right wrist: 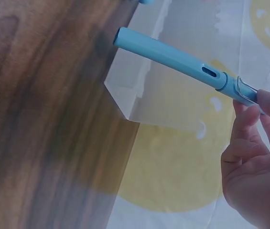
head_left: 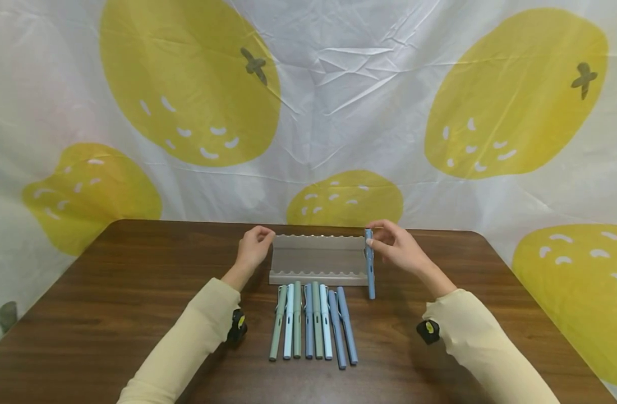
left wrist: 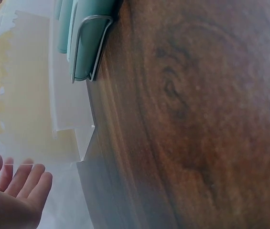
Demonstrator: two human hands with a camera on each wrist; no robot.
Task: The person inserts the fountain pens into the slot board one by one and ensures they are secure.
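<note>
A clear plastic pen rack (head_left: 318,259) with scalloped edges stands toward the back of the table. At its back left corner, my left hand (head_left: 254,247) holds the edge between thumb and fingertips; the fingers (left wrist: 27,183) are beside that end in the left wrist view. My right hand (head_left: 400,247) pinches a blue pen (head_left: 370,269) near its clip end, at the rack's right end. The pen slants across the rack end in the right wrist view, its other end toward the front. Green, light blue and blue pens (head_left: 308,322) lie side by side before the rack.
The brown wooden table (head_left: 162,292) runs back to a white cloth (head_left: 328,112) printed with yellow fruit. Both sleeved forearms reach in from the front, one on either side of the pen row. A small black device (head_left: 428,331) is strapped at the right wrist.
</note>
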